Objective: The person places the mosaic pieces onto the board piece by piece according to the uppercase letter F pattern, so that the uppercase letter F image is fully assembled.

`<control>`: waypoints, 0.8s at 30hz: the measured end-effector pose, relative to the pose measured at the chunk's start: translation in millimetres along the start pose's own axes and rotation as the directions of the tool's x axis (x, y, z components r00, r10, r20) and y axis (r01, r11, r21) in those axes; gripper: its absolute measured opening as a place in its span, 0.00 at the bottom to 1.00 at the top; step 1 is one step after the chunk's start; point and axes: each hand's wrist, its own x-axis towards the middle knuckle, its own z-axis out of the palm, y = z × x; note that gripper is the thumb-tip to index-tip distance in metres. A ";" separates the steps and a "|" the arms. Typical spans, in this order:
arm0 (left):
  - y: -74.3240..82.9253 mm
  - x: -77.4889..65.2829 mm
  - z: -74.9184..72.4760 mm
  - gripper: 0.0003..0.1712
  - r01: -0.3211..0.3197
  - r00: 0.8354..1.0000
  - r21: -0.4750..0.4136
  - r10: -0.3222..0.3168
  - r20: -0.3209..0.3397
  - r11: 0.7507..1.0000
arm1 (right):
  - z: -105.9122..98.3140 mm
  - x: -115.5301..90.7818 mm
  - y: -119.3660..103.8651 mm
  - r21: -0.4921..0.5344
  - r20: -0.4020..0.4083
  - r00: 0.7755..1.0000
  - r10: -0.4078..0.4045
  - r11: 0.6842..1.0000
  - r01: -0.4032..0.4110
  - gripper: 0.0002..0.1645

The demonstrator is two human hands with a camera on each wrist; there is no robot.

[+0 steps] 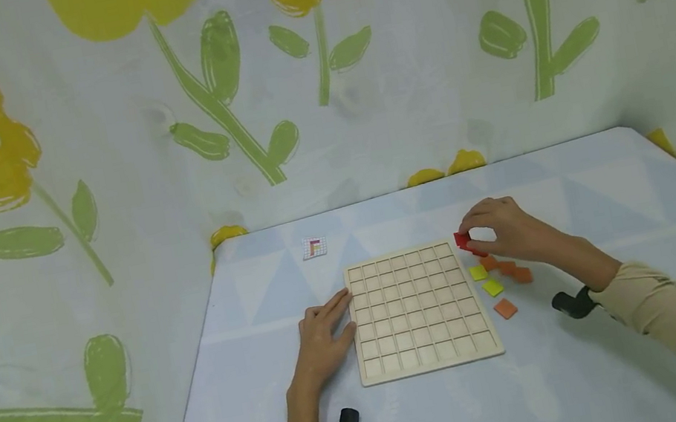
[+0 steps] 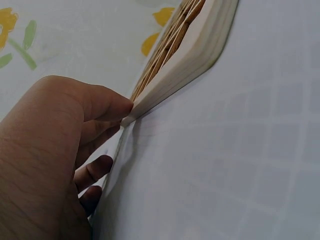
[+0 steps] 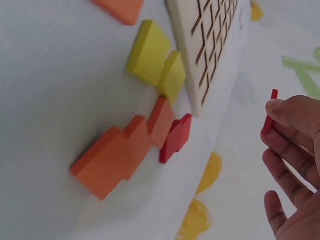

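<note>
My right hand pinches a small red square tile between thumb and fingertips. It holds the tile edge-on in the right wrist view, near the top right corner of a wooden grid board. More red tiles lie on the table below that hand, and its other fingers are loosely bent. At the board's left side, my left hand rests with relaxed fingers, and its fingertips touch the edge. In the left wrist view the thumb lies against the board's side wall.
Beside the board's right edge lie two yellow tiles and several orange tiles, some overlapping. A single orange tile sits nearer the front. Behind the board is a small printed grid card. A flower-patterned cloth hangs along the table's back edge.
</note>
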 end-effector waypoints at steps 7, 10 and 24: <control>2.2 -0.1 -2.0 0.31 -0.020 1.000 0.007 0.020 -0.007 1.000 | 0.9 13.7 -14.6 0.014 -0.033 0.997 -0.070 0.997 0.071 0.14; 2.3 0.7 -2.2 0.31 -0.016 1.000 0.005 0.016 -0.007 1.000 | 1.7 20.2 -18.9 0.000 -0.047 0.993 -0.111 0.994 0.111 0.14; -0.3 0.6 -1.3 0.31 0.012 1.000 0.024 -0.012 0.025 1.000 | 23.0 42.2 -31.5 -0.001 -0.090 0.971 -0.219 0.975 0.220 0.14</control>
